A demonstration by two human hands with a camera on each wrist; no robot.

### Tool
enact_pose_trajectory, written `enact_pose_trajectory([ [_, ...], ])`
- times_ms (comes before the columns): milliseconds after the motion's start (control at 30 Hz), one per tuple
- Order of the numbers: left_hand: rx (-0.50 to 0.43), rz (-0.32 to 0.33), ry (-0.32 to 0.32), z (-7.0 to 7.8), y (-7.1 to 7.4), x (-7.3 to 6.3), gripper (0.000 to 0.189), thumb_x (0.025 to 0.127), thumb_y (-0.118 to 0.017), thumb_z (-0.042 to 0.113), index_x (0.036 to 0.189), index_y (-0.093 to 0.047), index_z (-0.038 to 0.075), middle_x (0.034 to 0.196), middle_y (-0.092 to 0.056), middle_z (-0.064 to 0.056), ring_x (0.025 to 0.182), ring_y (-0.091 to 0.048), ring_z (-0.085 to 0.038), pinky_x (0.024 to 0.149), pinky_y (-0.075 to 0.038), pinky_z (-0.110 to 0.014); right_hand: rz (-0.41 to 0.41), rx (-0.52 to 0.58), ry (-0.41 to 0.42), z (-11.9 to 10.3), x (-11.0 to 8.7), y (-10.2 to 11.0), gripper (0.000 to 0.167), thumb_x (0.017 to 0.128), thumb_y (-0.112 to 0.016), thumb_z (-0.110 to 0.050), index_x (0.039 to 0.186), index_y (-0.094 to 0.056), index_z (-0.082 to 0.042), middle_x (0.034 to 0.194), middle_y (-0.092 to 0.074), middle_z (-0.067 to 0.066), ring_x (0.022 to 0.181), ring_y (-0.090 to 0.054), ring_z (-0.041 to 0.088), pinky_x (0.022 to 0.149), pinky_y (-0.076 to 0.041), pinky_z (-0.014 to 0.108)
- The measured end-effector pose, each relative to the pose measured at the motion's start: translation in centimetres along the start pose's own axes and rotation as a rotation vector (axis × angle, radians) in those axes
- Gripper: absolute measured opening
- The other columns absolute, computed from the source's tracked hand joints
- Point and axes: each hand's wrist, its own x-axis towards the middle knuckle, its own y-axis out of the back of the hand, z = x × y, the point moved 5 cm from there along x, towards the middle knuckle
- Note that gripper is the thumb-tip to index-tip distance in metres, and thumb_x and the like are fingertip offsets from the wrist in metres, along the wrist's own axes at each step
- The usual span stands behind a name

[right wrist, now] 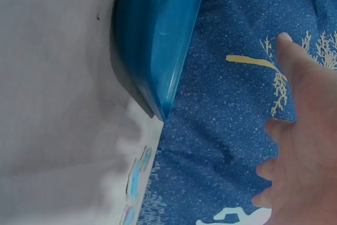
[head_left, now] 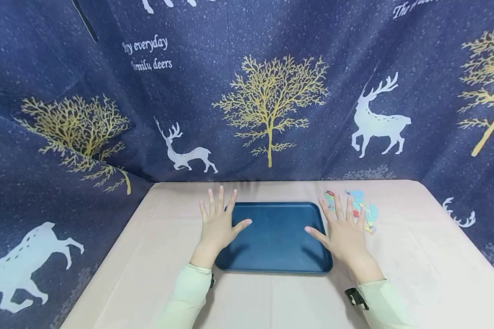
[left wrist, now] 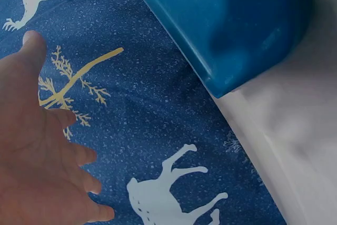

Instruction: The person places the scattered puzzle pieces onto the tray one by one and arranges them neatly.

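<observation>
A dark blue rectangular tray with a low raised rim lies on the pale table. My left hand, fingers spread, is held over the tray's left edge with its thumb pointing inward. On the other side my right hand is spread the same way by the right edge. Nothing is in either palm, as the left hand and right hand also show in the wrist views. Behind the right fingers lie several flat, colourful pieces, partly hidden by that hand.
The table has a pale pink cover. A navy cloth printed with white deer and yellow trees hangs behind it and at both sides. Dark straps show at the wrists, over light green sleeves.
</observation>
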Motion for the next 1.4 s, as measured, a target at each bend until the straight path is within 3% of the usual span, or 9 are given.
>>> enact_pose_trajectory([
  [167,0.007,0.011,-0.006,-0.3,0.2,-0.1,0.092,0.086,-0.050,0.067,0.156,-0.008,0.025,0.160,0.006,-0.015,0.142,0.019,-0.040,0.112,0.012,-0.064,0.004,0.005,0.011,-0.1,0.4,0.5,0.091,0.085,-0.051,-0.068,0.155,-0.020,-0.019,0.158,-0.008,0.024,0.142,0.005,0.049,0.108,0.017,0.067],
  [533,-0.111,0.047,-0.022,-1.0,0.2,-0.3,0.089,0.089,-0.054,0.059,0.156,-0.011,0.019,0.159,0.004,-0.019,0.142,0.014,-0.043,0.113,0.002,-0.066,0.011,0.037,0.023,0.3,1.1,1.4,0.094,0.085,-0.052,-0.067,0.156,-0.013,-0.019,0.157,-0.009,0.026,0.139,-0.006,0.054,0.108,0.013,0.069],
  [900,-0.260,0.134,-0.054,-1.4,0.7,-0.4,0.080,0.093,-0.060,0.037,0.154,-0.017,0.008,0.158,-0.008,-0.024,0.143,0.002,-0.046,0.114,-0.010,-0.063,0.051,0.133,0.067,0.8,2.1,2.2,0.087,0.090,-0.052,-0.059,0.156,-0.010,-0.019,0.158,-0.007,0.022,0.141,-0.004,0.052,0.111,0.014,0.063],
  [1033,-0.315,0.159,-0.061,-1.8,0.6,-0.5,0.080,0.093,-0.063,0.029,0.153,-0.017,0.005,0.156,-0.013,-0.027,0.142,-0.005,-0.048,0.113,-0.014,-0.064,0.051,0.178,0.064,1.4,2.4,2.6,0.083,0.093,-0.052,-0.054,0.156,-0.012,-0.017,0.159,-0.008,0.022,0.142,-0.004,0.050,0.112,0.009,0.066],
  [1400,-0.451,0.130,-0.022,-3.2,0.3,-0.2,0.082,0.090,-0.066,0.016,0.152,-0.016,-0.001,0.154,-0.020,-0.028,0.141,-0.019,-0.046,0.114,-0.021,-0.058,0.061,0.285,0.045,3.4,3.4,3.6,0.075,0.094,-0.054,-0.045,0.153,-0.023,-0.010,0.156,-0.016,0.026,0.142,-0.007,0.048,0.110,-0.001,0.070],
])
